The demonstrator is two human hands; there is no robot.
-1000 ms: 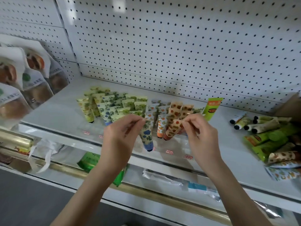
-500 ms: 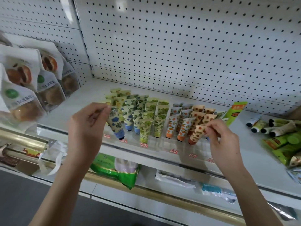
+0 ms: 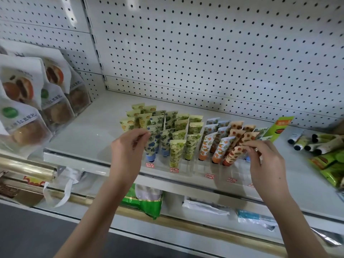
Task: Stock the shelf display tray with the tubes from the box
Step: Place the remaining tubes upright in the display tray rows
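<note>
One wide-angle camera, worn on the head, looks forward and down onto the shelf (image 3: 87,133) from just in front of it and above. It is near: both forearms (image 3: 104,203) enter from the bottom edge, and the left hand (image 3: 128,148) and right hand (image 3: 265,163) reach the tubes (image 3: 178,140) at mid-frame. The pegboard (image 3: 204,53) fills the top half.

White pegboard wall (image 3: 204,53), pale shelf (image 3: 89,131)

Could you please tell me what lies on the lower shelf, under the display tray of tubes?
Below the display tray, a green bag, a white packet and a blue-and-white packet show. The shelf edge hides whatever lies further back.
</note>
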